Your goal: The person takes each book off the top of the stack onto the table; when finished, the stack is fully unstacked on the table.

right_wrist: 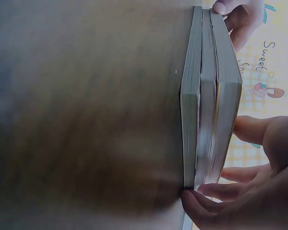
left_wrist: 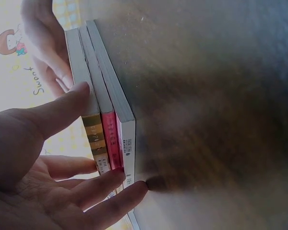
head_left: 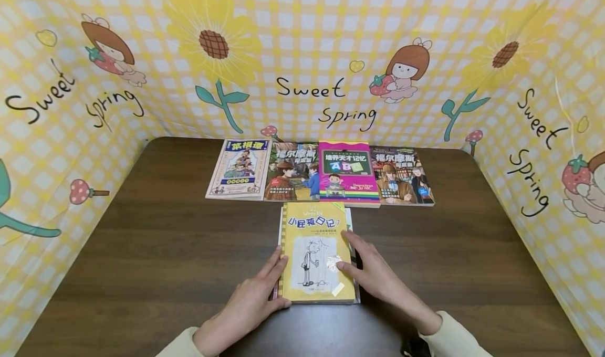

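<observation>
A yellow book (head_left: 314, 262) with a cartoon figure on its cover lies on top of a stack of three. Beneath it, in the left wrist view, are a book with a pink spine (left_wrist: 113, 143) and a book with a white spine (left_wrist: 128, 143), lowest. My left hand (head_left: 252, 294) touches the stack's left side, fingers along the spines and thumb at the near edge. On the opposite side is my right hand (head_left: 378, 270), its thumb over the yellow cover and its fingers at the page edges. The stack lies on the table close in front of me.
Across the back of the brown table (head_left: 156, 252) lies a row of books: a pale comic-style book (head_left: 240, 169), a detective-style book (head_left: 294, 172), a pink book (head_left: 348, 176) and another detective-style book (head_left: 402, 178). A yellow checked cloth (head_left: 302, 47) walls the back and sides.
</observation>
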`<state>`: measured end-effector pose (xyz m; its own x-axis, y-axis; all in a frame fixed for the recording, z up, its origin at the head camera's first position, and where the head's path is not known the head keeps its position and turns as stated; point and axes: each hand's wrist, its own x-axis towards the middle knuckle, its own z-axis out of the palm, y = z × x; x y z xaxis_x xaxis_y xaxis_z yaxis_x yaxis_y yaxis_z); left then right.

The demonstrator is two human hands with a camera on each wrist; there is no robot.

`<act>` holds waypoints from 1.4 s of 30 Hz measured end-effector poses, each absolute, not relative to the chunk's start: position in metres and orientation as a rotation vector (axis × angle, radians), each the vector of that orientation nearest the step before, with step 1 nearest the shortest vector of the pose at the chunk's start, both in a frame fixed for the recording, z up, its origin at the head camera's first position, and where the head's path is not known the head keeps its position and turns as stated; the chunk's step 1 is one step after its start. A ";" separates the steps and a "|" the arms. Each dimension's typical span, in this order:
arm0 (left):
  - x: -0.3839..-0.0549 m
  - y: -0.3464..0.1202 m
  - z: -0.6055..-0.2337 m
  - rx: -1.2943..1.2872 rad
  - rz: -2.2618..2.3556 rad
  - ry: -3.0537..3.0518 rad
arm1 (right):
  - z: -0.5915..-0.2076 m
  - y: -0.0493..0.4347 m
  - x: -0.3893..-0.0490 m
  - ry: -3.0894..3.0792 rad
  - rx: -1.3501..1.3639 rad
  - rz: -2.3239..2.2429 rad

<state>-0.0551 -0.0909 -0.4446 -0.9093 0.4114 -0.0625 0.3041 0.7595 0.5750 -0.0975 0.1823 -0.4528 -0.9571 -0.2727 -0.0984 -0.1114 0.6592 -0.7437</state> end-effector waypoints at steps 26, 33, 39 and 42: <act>-0.056 -0.091 -0.442 0.578 0.825 2.766 | -0.452 0.181 -0.095 2.660 -0.295 -1.219; -0.055 -0.091 -0.444 0.599 0.827 2.778 | -0.455 0.182 -0.095 2.679 -0.295 -1.275; -0.055 -0.090 -0.444 0.613 0.824 2.798 | -0.457 0.182 -0.095 2.667 -0.224 -1.341; -0.054 -0.090 -0.444 0.618 0.824 2.802 | -0.458 0.183 -0.096 2.651 -0.210 -1.379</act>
<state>-0.0544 -0.0902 -0.4439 -0.9025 0.4295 -0.0326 0.3435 0.7634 0.5470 -0.0961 0.1832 -0.4585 -0.9796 -0.1905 -0.0646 -0.0564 0.5685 -0.8208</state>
